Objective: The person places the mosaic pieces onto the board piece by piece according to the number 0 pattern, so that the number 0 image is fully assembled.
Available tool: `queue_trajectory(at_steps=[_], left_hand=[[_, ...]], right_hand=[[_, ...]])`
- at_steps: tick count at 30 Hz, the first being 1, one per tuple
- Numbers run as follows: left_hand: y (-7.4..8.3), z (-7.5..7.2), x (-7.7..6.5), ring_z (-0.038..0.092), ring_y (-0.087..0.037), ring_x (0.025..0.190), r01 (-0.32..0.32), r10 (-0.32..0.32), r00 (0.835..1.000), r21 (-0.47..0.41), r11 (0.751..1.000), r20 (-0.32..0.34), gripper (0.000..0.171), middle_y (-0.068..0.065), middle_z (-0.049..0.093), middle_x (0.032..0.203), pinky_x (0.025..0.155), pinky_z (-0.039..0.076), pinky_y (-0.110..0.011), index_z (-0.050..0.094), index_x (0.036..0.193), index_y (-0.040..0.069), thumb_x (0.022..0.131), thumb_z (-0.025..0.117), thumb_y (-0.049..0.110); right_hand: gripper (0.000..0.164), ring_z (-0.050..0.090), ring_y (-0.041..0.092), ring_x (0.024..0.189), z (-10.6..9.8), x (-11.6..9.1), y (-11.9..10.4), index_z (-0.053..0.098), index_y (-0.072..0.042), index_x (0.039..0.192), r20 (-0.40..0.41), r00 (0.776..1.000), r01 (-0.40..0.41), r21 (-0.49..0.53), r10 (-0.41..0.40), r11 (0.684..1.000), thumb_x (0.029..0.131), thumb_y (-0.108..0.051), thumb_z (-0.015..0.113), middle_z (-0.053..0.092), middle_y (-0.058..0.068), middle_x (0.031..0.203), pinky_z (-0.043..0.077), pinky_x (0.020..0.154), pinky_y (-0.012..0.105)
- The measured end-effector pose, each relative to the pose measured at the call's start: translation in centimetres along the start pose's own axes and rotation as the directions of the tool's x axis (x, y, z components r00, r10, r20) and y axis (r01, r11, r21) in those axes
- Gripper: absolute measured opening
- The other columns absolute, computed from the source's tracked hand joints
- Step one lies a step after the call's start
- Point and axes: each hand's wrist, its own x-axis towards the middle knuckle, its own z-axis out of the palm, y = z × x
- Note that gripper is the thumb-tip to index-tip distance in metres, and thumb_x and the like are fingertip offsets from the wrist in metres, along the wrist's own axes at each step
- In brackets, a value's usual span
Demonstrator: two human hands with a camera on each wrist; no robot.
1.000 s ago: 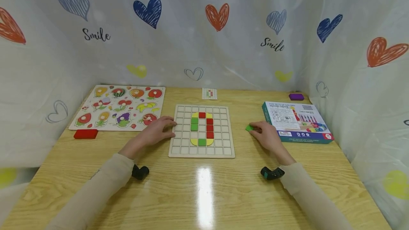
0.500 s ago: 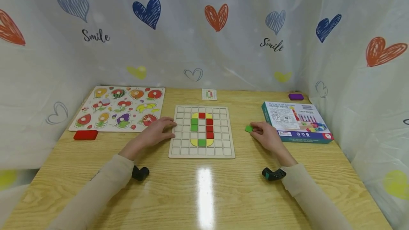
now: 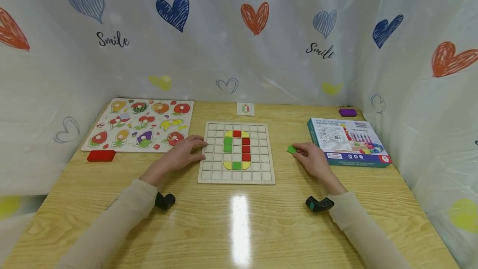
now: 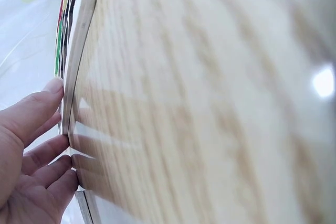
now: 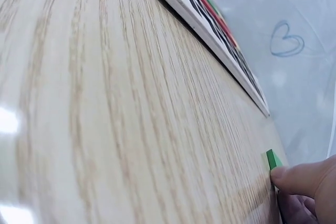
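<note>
A square wooden grid board (image 3: pixel 216 175) lies mid-table, with red, green and yellow tiles laid in an oval ring. My left hand (image 3: pixel 181 152) rests at the board's left edge, thumb and fingers spread along it. In the left wrist view the thumb (image 4: pixel 39 100) touches the board's side, and the other fingertips sit low by the tabletop. Right of the board, my right hand (image 3: pixel 311 159) pinches a small green tile (image 3: pixel 291 149) at the table surface. The right wrist view shows the thumb (image 5: pixel 299 178) against the green tile's edge; the other fingers are partly hidden.
A fruit peg puzzle (image 3: pixel 108 132) lies at the back left, a red block (image 3: pixel 101 156) before it. A small pattern card (image 3: pixel 245 109) lies behind the board. To the right are a flat toy box (image 3: pixel 351 142) and a purple block (image 3: pixel 347 112). Curtains enclose the table.
</note>
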Motion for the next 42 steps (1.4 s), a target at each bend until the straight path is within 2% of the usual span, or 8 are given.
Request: queue_trajectory(at_steps=[5, 12, 18, 22, 25, 31, 37, 42], left_hand=[[0.0, 0.0, 0.1, 0.038, -0.037, 0.136, 0.002, -0.002, 1.0, 0.003, 1.0, 0.002, 0.047, -0.021, 0.045, 0.145, 0.11, 0.033, -0.052, 0.059, 0.133, 0.003, 0.093, 0.069, 0.025], [0.1, 0.0, 0.0, 0.039, -0.037, 0.136, 0.0, 0.0, 1.0, -0.003, 1.0, 0.0, 0.047, -0.021, 0.045, 0.145, 0.11, 0.033, -0.053, 0.059, 0.133, 0.003, 0.093, 0.069, 0.025], [0.2, 0.0, -0.2, 0.038, -0.037, 0.136, 0.007, -0.007, 1.0, -0.011, 1.0, -0.002, 0.047, -0.02, 0.044, 0.145, 0.11, 0.033, -0.052, 0.059, 0.134, 0.003, 0.093, 0.069, 0.025], [0.2, 0.0, -0.2, 0.039, -0.037, 0.136, 0.007, -0.007, 1.0, -0.011, 1.0, -0.006, 0.047, -0.02, 0.045, 0.145, 0.11, 0.034, -0.052, 0.059, 0.133, 0.003, 0.093, 0.069, 0.025], [0.1, 0.0, -0.1, 0.039, -0.036, 0.136, 0.009, -0.009, 1.0, -0.006, 1.0, -0.007, 0.047, -0.019, 0.045, 0.145, 0.11, 0.034, -0.052, 0.059, 0.133, 0.004, 0.093, 0.069, 0.026], [-0.1, 0.1, 0.0, 0.038, -0.036, 0.136, 0.013, -0.013, 1.0, 0.002, 1.0, 0.0, 0.047, -0.019, 0.045, 0.145, 0.11, 0.033, -0.052, 0.059, 0.134, 0.005, 0.093, 0.068, 0.026], [0.1, 0.0, -0.1, 0.038, -0.035, 0.137, 0.014, -0.014, 1.0, -0.01, 1.0, 0.001, 0.046, -0.018, 0.044, 0.146, 0.111, 0.032, -0.052, 0.06, 0.133, 0.005, 0.093, 0.069, 0.026], [0.1, 0.0, -0.2, 0.039, -0.035, 0.136, 0.008, -0.008, 1.0, -0.013, 1.0, -0.007, 0.045, -0.018, 0.045, 0.145, 0.11, 0.033, -0.051, 0.06, 0.132, 0.005, 0.093, 0.069, 0.025]], right_hand=[[0.033, 0.061, 0.033, 0.098, 0.0, 0.0, -0.1, 0.064, 0.003, 0.125, -0.003, 1.0, -0.003, -0.003, 0.003, 1.0, 0.094, -0.008, 0.065, 0.062, 0.022, 0.111, 0.051, 0.084, 0.048], [0.035, 0.062, 0.032, 0.1, 0.4, 0.2, -0.7, 0.065, 0.0, 0.125, 0.015, 0.999, -0.051, 0.035, 0.051, 0.998, 0.093, -0.013, 0.067, 0.062, 0.02, 0.112, 0.051, 0.085, 0.047], [0.034, 0.066, 0.026, 0.098, 2.0, 0.5, -3.8, 0.067, -0.005, 0.124, 0.092, 0.995, -0.041, 0.12, 0.03, 0.992, 0.092, -0.016, 0.07, 0.062, 0.014, 0.112, 0.054, 0.084, 0.041], [0.031, 0.065, 0.021, 0.096, 3.1, 1.1, -6.4, 0.068, -0.007, 0.122, 0.137, 0.99, 0.006, 0.171, -0.029, 0.985, 0.091, -0.015, 0.07, 0.061, 0.01, 0.111, 0.055, 0.083, 0.037], [0.03, 0.064, 0.019, 0.094, 3.9, 1.7, -8.3, 0.069, -0.007, 0.12, 0.161, 0.981, 0.074, 0.186, -0.105, 0.98, 0.091, -0.013, 0.07, 0.061, 0.009, 0.109, 0.055, 0.082, 0.035], [0.028, 0.062, 0.012, 0.085, 5.7, 3.4, -11.4, 0.071, -0.005, 0.115, 0.234, 0.944, 0.198, 0.158, -0.231, 0.967, 0.088, -0.012, 0.073, 0.065, 0.003, 0.1, 0.054, 0.076, 0.027], [0.021, 0.06, 0.011, 0.082, 7.2, 4.5, -13.1, 0.074, -0.005, 0.107, 0.274, 0.911, 0.287, 0.113, -0.307, 0.951, 0.088, -0.013, 0.074, 0.066, 0.002, 0.095, 0.05, 0.074, 0.025], [0.019, 0.062, 0.011, 0.083, 7.9, 4.9, -13.7, 0.074, -0.006, 0.105, 0.283, 0.905, 0.299, 0.103, -0.316, 0.949, 0.088, -0.013, 0.074, 0.067, 0.002, 0.096, 0.051, 0.074, 0.026]])
